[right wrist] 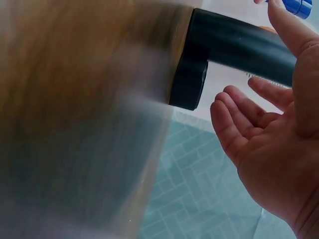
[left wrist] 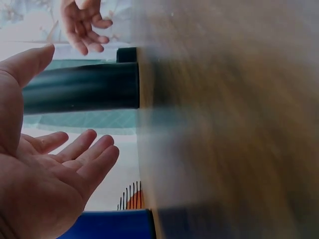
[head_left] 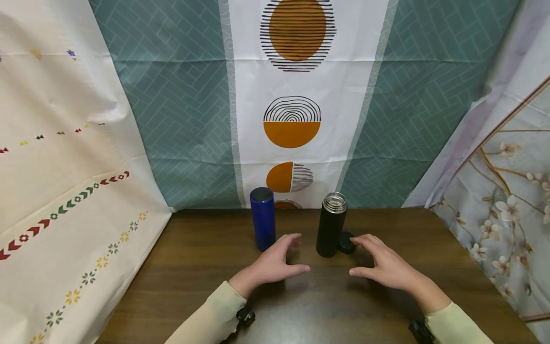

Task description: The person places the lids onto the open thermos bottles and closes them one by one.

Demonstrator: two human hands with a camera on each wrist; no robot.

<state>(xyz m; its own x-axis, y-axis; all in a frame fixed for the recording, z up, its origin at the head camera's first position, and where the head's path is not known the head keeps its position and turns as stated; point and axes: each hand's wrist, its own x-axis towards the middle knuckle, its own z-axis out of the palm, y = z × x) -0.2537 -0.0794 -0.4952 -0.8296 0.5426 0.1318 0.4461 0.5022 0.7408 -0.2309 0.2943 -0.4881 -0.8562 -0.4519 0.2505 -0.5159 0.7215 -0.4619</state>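
Observation:
A black thermos bottle [head_left: 330,231] stands upright on the table, its lid off and the steel threaded mouth showing. Beside its base, on the right, lies a round black lid [head_left: 346,242]. To the left is a blue thermos bottle [head_left: 263,220], upright with a dark top. My left hand [head_left: 275,263] hovers in front of the blue bottle, thumb and fingers spread apart around nothing. Just right of the lid, my right hand [head_left: 384,263] is held likewise, fingers parted and palm facing inward. In the right wrist view the black lid [right wrist: 189,83] sits against the bottle's base.
The brown wooden table [head_left: 193,267] reaches back to a teal and white patterned curtain [head_left: 185,110]. A cream embroidered cloth [head_left: 64,191] hangs along the left side, and a flowered cloth [head_left: 511,191] along the right.

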